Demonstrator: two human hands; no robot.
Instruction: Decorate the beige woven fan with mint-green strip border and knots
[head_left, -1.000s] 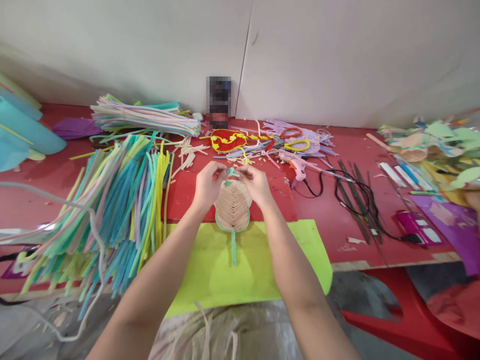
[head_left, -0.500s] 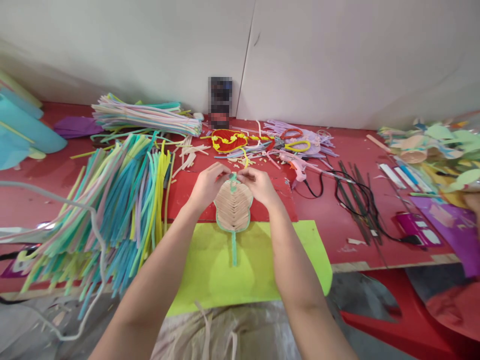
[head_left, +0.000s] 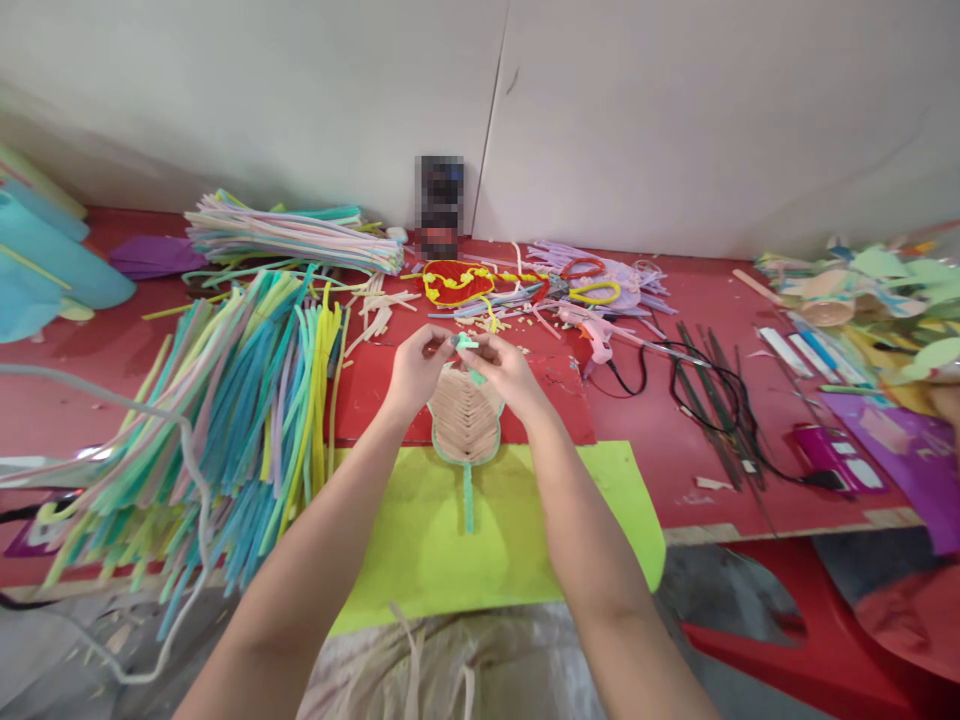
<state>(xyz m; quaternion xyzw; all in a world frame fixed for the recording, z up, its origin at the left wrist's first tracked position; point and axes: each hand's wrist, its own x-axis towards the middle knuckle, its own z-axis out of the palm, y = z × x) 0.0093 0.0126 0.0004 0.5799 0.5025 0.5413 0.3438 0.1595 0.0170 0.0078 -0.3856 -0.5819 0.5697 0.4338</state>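
Note:
A small fan (head_left: 466, 420) made of beige pipe cleaners, with a mint-green edge and handle, lies on the red board and the yellow-green sheet (head_left: 450, 560). Above its top end, my left hand (head_left: 418, 372) and my right hand (head_left: 508, 375) meet, fingertips pinched on a short mint-green pipe cleaner piece (head_left: 466, 341), which looks bent or curled. The fingers partly cover it, and its exact shape is too small to tell. A bit more green shows below my right fingers, over the fan's upper part.
Pipe cleaners (head_left: 225, 400) are heaped at left, with another bundle (head_left: 292, 235) behind. Beyond my hands lie a red-and-yellow fan (head_left: 454, 284), scissors (head_left: 592, 292) and a pink glue gun (head_left: 598, 335). A black cable (head_left: 712, 385) runs right to a purple box (head_left: 836, 458).
Both hands have shifted slightly, fingertips closer together. The green piece now sits raised between them, and the right hand covers more of the fan's top. The fan stays put.

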